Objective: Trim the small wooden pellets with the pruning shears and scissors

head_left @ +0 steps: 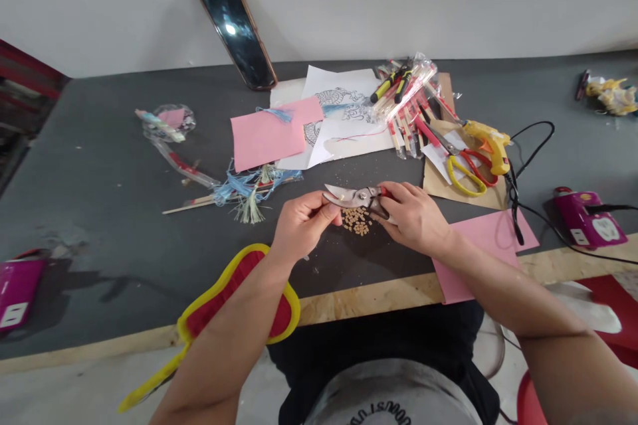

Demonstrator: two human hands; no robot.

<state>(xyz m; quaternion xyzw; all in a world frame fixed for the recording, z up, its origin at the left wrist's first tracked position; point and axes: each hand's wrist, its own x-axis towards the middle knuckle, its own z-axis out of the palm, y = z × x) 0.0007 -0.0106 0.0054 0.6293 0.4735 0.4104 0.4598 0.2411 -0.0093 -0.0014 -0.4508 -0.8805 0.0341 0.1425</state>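
Note:
My right hand (411,216) is wrapped round the red-lined handles of a pair of pruning shears (356,197), whose metal jaws point left. My left hand (306,219) is closed in a pinch at the tips of the blades; whatever lies between its fingers is too small or hidden to make out. Just below the shears, a little pile of short tan cut pieces (357,221) lies on the dark grey table. Under my left forearm is a red fan-shaped piece with a yellow fuzzy border (244,255).
Blue and pale green tassels (252,192) lie with thin sticks at left. Behind are pink paper (272,136), printed sheets (343,139) and wrapped sticks (406,106). Scissors (471,176) and a yellow glue gun (491,146) lie right. A phone (238,36) leans on the wall.

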